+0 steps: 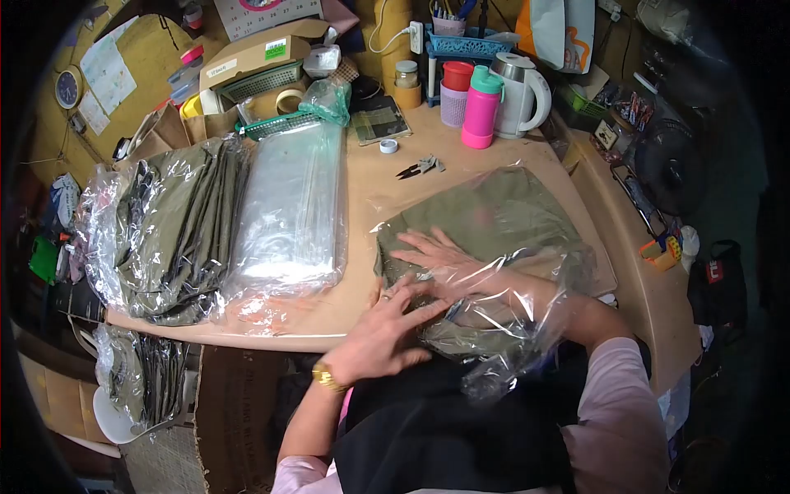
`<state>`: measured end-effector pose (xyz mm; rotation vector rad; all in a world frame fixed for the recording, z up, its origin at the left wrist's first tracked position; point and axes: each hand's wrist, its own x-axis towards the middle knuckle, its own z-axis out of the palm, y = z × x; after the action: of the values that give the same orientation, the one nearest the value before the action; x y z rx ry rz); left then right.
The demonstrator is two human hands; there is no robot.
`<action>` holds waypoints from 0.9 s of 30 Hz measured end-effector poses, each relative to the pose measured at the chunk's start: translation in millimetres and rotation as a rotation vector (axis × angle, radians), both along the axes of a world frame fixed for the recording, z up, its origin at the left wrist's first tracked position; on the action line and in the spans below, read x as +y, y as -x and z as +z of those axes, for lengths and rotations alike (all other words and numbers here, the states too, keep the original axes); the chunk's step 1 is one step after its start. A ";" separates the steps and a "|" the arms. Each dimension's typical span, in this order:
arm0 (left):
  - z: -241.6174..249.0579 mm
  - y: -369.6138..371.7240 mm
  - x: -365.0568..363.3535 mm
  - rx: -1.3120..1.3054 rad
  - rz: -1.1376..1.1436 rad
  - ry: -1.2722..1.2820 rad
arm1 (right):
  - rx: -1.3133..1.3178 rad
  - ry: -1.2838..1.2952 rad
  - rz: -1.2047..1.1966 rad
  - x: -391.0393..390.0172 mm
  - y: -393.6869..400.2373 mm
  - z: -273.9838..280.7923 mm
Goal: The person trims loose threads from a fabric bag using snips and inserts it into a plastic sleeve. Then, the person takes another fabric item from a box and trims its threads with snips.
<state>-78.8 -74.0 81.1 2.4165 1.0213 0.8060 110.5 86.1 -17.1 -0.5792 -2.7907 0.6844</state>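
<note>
A folded olive-green garment [485,218] lies on the wooden table [370,177] inside a clear plastic bag [527,280]. My right hand [440,255] is pushed into the bag's open end, fingers spread flat on the garment under the film. My left hand [383,333], with a gold watch at the wrist, rests outside on the bag's near edge by the table's front, fingers apart and pressing the plastic down.
A stack of empty clear bags [292,206] and a pile of bagged olive garments [169,235] fill the table's left. Small snips [420,169] and a tape roll [388,146] lie behind. A pink bottle [481,107], kettle [522,95] and baskets stand at the back.
</note>
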 end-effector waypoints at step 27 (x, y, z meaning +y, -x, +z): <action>-69.8 25.2 101.4 -0.079 0.720 0.517 | -0.166 -0.230 -0.671 81.8 -71.9 16.5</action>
<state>-104.0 27.4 11.4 1.5647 1.8361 0.7153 182.4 167.9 -0.6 -1.4654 -2.4979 0.1754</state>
